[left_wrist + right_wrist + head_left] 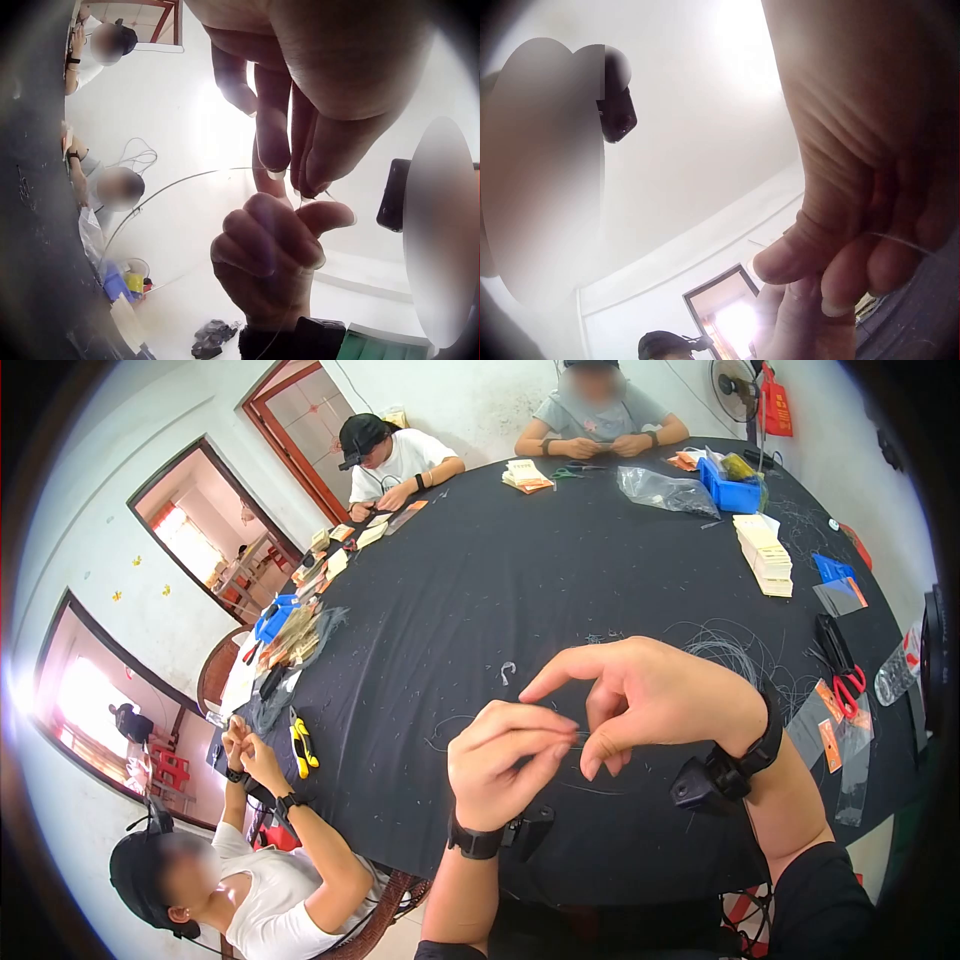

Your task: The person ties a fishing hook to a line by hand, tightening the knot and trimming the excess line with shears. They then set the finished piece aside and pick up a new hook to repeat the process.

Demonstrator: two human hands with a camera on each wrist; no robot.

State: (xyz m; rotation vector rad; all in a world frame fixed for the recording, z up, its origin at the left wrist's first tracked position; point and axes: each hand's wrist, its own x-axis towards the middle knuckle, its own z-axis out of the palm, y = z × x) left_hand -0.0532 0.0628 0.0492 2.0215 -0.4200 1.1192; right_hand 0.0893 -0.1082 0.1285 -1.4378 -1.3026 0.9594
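Observation:
Both hands meet over the near part of the black-covered table. My left hand (505, 765) pinches a thin clear nylon line (184, 178) between thumb and fingertips. From there the line bows out in a wide arc in the left wrist view. My right hand (650, 695) is bent over from the right, its thumb close to the left fingertips. Its curled fingers hold the line too, which crosses them in the right wrist view. The spot where the line passes between the fingertips is partly hidden by the fingers.
A loose coil of line (725, 650) lies beyond the right hand, with red-handled scissors (850, 695) and clear packets further right. A stack of cards (763, 555) and a blue basket (730, 488) stand behind. Yellow pliers (302, 743) lie left, near a seated person. Two people sit across.

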